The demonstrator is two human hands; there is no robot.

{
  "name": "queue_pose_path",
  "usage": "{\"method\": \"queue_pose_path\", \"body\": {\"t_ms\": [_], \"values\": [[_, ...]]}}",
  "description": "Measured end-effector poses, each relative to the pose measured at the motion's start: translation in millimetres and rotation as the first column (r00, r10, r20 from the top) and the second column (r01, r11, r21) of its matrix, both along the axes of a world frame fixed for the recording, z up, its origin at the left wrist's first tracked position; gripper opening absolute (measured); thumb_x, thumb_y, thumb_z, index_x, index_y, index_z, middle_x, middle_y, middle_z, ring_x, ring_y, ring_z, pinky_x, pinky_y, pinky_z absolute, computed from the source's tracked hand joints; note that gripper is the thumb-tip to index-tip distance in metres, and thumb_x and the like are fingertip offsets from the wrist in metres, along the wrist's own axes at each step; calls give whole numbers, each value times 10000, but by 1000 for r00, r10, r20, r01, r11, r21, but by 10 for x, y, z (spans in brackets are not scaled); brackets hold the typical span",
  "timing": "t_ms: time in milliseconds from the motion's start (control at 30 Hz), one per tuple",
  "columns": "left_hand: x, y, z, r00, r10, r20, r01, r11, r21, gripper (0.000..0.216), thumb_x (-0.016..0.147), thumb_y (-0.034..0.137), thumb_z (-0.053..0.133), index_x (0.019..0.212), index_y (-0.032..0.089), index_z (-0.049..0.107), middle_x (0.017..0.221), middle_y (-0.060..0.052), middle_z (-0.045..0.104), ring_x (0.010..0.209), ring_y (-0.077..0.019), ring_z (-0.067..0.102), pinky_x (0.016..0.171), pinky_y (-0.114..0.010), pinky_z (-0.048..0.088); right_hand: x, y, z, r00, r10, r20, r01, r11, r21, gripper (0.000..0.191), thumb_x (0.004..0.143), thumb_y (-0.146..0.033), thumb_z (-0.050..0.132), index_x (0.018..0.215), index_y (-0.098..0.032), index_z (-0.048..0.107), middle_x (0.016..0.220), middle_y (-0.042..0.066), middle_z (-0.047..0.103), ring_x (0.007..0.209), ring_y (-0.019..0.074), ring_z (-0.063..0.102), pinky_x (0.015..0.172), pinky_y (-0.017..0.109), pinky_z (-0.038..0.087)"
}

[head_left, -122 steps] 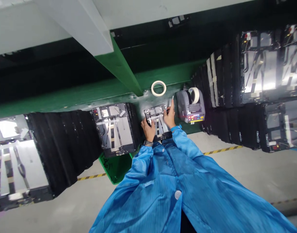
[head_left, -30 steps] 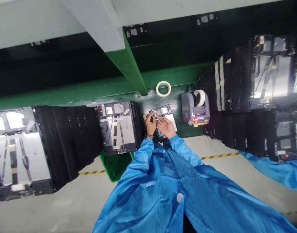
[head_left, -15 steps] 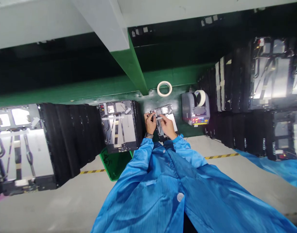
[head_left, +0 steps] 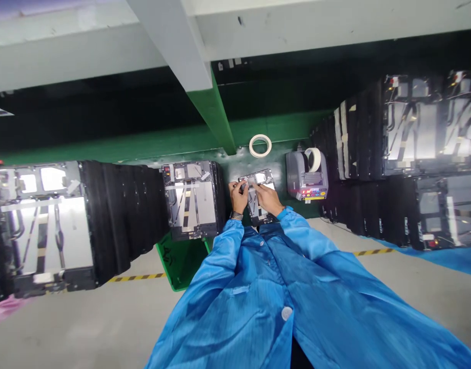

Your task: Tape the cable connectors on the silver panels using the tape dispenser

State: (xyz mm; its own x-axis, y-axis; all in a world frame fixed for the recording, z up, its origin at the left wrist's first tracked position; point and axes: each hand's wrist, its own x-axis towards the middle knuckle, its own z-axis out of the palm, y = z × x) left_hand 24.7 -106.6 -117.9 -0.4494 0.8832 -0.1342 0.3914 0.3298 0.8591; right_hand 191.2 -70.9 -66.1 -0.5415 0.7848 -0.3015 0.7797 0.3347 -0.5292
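Currently: tape dispenser (head_left: 306,175) and masking tape roll (head_left: 260,146) nearby | left hand (head_left: 238,198) pinches device frame (head_left: 263,197) | right hand (head_left: 267,199) half-closed, gripping it

Metal device frame (head_left: 259,211), rectangular, silver w/ dark center strip, cutouts at far end, approx. flat

**Blue over green, striped with yellow**

A bright blue smock (head_left: 235,312) shows fine pinstripes. Black-and-yellow hazard tape (head_left: 137,277) stripes the grey floor (head_left: 85,323). The plastic bin (head_left: 179,266) is green, the tape roll (head_left: 260,145) cream, the metal frame (head_left: 263,177) silver and black.
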Motion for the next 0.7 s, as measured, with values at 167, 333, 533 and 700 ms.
{"method": "queue_pose_path", "body": {"t_ms": [167, 333, 533, 700], "values": [[-24, 46, -14, 999, 46, 29, -45, 998, -51, 177, 884, 190, 764, 1057, 189, 800, 1114, -71, 551, 734, -118, 540, 820, -294, 541, 474, -498, -38, 902, -411, -131, 421, 905, 61, 552, 1074, -256, 356, 1589, -170, 534, 1199, 151, 688, 1110, 286, 659, 1016, 402, 543], [-106, 116, 14, 998, 4, -63, -11, 995, -104, 173, 821, 205, 837, 941, 191, 712, 1033, -39, 604, 707, -119, 551, 790, -282, 511, 764, -850, -211, 851, -500, -159, 517, 851, 90, 610, 1061, -351, 399, 1629, -129, 428, 1371, 207, 575, 1324, 343, 520, 1163, 541, 455], [-131, 231, 208, 984, -9, -178, -37, 968, -250, 279, 782, 231, 860, 941, 210, 632, 996, -42, 648, 913, -183, 626, 906, -307, 495, 744, -744, -387, 863, -496, -91, 497, 868, -12, 633, 1020, -361, 440, 1560, -32, 481, 1394, 257, 549, 1314, 372, 491, 1182, 541, 416], [228, -243, 516, 980, 188, -61, -195, 866, -460, 333, 918, 330, 714, 1196, 159, 647, 1133, -115, 684, 1104, -229, 656, 1045, -357, 482, 686, -679, -332, 853, -521, -33, 515, 850, -113, 590, 949, -355, 514, 1471, -91, 589, 1356, 219, 562, 1247, 361, 513, 1155, 513, 432]]}}
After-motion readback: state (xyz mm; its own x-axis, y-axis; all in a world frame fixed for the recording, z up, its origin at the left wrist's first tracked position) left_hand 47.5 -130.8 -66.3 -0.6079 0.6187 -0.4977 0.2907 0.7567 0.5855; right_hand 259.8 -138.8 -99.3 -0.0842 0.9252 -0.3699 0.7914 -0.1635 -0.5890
